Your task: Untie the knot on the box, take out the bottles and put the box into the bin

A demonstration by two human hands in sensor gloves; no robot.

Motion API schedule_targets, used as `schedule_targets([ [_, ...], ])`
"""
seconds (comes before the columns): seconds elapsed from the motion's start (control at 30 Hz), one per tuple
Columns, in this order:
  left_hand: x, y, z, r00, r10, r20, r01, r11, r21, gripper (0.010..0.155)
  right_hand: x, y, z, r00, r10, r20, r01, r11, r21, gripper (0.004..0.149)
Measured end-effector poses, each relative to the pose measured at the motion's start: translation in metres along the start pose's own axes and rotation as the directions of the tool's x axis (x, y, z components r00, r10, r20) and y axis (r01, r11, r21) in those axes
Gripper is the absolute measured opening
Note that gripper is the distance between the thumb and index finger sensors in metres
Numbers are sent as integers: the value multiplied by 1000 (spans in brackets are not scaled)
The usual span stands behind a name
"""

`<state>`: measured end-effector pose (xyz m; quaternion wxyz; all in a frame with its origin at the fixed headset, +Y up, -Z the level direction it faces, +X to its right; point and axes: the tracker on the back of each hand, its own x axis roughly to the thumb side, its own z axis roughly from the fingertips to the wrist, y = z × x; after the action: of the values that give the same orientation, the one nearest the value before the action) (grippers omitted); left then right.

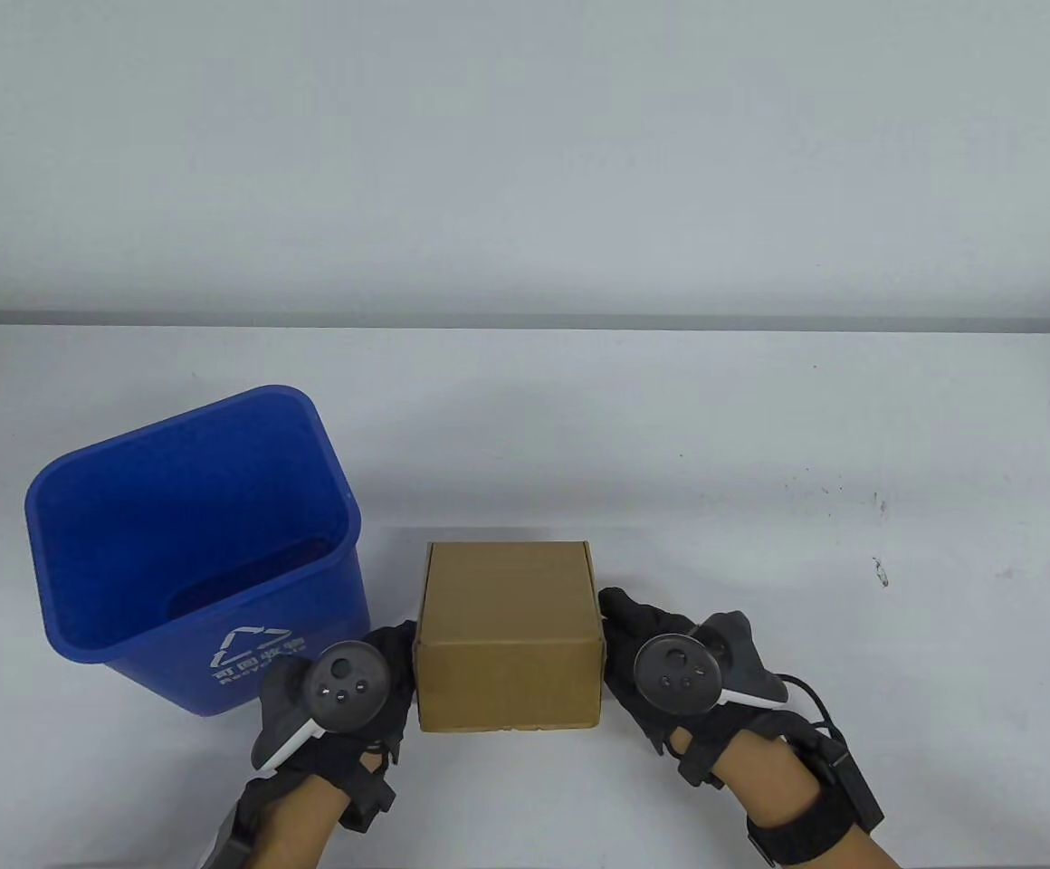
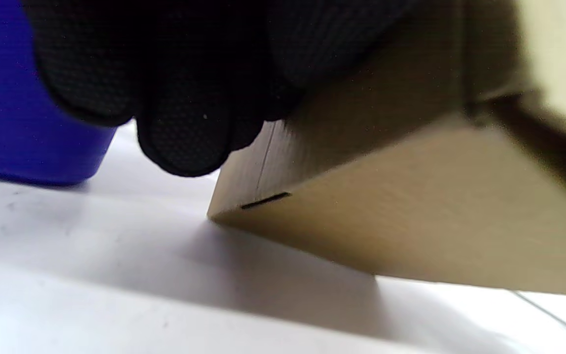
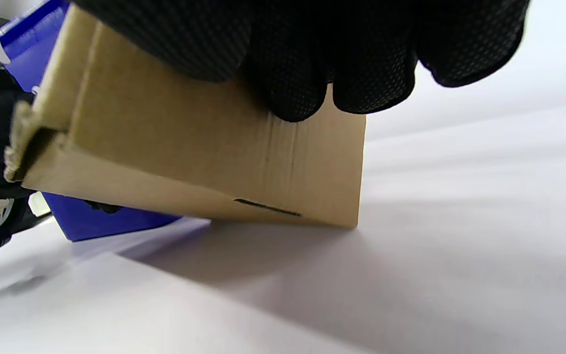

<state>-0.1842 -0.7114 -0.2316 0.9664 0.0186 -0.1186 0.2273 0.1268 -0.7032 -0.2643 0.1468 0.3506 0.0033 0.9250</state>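
A closed brown cardboard box [image 1: 507, 625] sits near the table's front edge, held between my two hands. No string, knot or bottle shows in any view. My left hand [image 1: 394, 652] presses its fingers [image 2: 184, 132] flat against the box's left side [image 2: 410, 221]. The fingers [image 3: 293, 73] of my right hand [image 1: 620, 625] lie flat against the right side [image 3: 189, 142]. In both wrist views the box is tilted, its near bottom edge raised and its far bottom edge on the table. The blue bin [image 1: 190, 434] stands upright just left of the box, with nothing visible inside.
The bin's wall [image 2: 17, 123] is close behind my left hand, and it also shows past the box as a blue wall [image 3: 96, 221] in the right wrist view. White tabletop [image 1: 760, 507] stretches to the right and behind the box.
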Motion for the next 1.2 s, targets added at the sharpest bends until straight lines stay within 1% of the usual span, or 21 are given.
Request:
schedule_targets([
  [0.27,-3,8,4,998,53,23,-54,997,64,47,2,-7,3,998,-63,21,64,997,-41,52],
  [0.4,-2,14,7,995,90,49,-95,988,124,47,2,-10,4,994,-101,33,103,993,-63,51],
  [0.5,-3,17,9,993,106,53,-112,984,136,47,2,-11,5,991,-126,39,129,989,-69,50],
  [0.57,-3,17,9,992,114,54,-121,982,143,46,0,-11,4,984,-172,35,174,982,-67,50],
  [0.77,-5,11,6,991,124,43,-127,988,87,47,-8,-9,4,967,-254,9,254,965,-68,48],
  [0.87,-7,8,4,992,121,29,-122,991,53,47,-10,-5,2,962,-272,-10,271,961,-45,47],
  [1.03,-8,8,4,990,137,26,-138,990,38,48,-12,-6,2,958,-287,-17,287,957,-40,47],
  [1.07,-8,12,5,990,138,18,-138,990,17,48,-13,-8,3,958,-287,-23,286,957,-43,47],
  [1.1,-8,15,6,990,143,14,-143,990,4,50,-13,-11,4,959,-281,-26,280,959,-54,47],
  [1.2,-8,28,14,971,231,66,-235,971,50,57,-19,-28,10,960,-278,-36,269,950,-161,49],
])
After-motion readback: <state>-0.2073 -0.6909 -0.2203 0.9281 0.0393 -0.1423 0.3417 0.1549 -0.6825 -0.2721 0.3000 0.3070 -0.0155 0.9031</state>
